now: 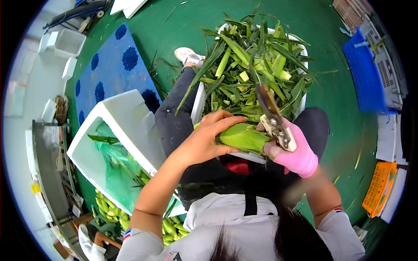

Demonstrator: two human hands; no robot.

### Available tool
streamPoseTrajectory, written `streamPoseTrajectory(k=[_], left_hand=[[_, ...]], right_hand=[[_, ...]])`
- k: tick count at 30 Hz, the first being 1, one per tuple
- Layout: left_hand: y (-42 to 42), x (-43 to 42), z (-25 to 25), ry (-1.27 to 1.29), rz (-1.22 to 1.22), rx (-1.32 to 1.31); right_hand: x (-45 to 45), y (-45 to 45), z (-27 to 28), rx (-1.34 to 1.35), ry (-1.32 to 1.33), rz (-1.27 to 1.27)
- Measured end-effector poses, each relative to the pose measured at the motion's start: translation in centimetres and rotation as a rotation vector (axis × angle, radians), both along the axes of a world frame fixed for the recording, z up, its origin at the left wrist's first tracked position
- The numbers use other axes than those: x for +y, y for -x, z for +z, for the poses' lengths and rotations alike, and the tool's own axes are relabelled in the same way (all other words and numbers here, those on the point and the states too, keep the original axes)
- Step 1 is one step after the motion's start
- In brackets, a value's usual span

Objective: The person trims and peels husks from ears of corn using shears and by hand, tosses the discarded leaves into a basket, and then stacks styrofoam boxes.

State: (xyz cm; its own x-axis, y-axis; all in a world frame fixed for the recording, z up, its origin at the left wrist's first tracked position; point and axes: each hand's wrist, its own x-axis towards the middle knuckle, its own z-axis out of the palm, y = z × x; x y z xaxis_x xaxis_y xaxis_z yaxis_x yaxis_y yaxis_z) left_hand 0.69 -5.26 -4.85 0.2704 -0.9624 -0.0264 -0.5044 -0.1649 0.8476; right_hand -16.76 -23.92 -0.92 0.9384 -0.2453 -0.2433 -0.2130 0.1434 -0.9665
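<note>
While the left hand (207,135) is curled over the corn (244,137), fingers across its top and thumb beneath, that grip stands only as wide as the ear is thick. Right hand (300,152), in a pink glove (304,158), is closed round the pale handle of a knife (271,108); its lower fingers touch the right end of the corn. Knife blade brown, stained, directed up and away. Print on the shirt (235,226) is cut off at the edge, not legible; sleeves carry red, white and blue stripes. Corn: bright green, smooth husk, lying roughly level above the lap, just before the near edge of a white bin (199,104). Bin heaped with leaves (244,52) and cut stalk pieces, some hanging over the rim. To the left, a tilted foam box (119,104) with a green bag (115,158) inside; more ears (109,209) lie below it, near another person (93,243). Farther off, on the green floor (335,91): a blue mat (109,65) with dark patches at left; at right, a blue basket (363,74) and an orange basket (378,187).
</note>
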Motion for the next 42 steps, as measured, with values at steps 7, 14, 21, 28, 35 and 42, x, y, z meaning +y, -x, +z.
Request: streamPoseTrajectory(k=[7, 14, 21, 28, 35, 42], left_hand=[[-0.8, 1.1, -0.5, -0.091, -0.049, -0.029], [1.5, 4.1, 0.0, 0.221, 0.373, -0.05], [6.0, 1.4, 3.1, 0.071, 0.409, -0.144], [6.6, 0.7, -1.1, 0.429, 0.456, 1.311], [7.8, 0.7, 0.2, 0.51, 0.378, 1.944], [7.2, 1.2, -2.1, 0.735, 0.237, 2.031]], right_hand=[[1.6, -0.9, -0.8, 0.2, -0.135, -0.084], [4.0, -0.2, 0.8, 0.07, -0.356, -0.222], [6.1, -0.8, -2.0, -0.163, 0.183, -0.167], [4.1, 0.7, 0.5, 0.1, -0.45, -0.511], [2.8, 1.6, -1.5, -0.387, -1.173, -0.449], [3.4, -0.7, -1.9, -0.447, -1.281, -0.368]])
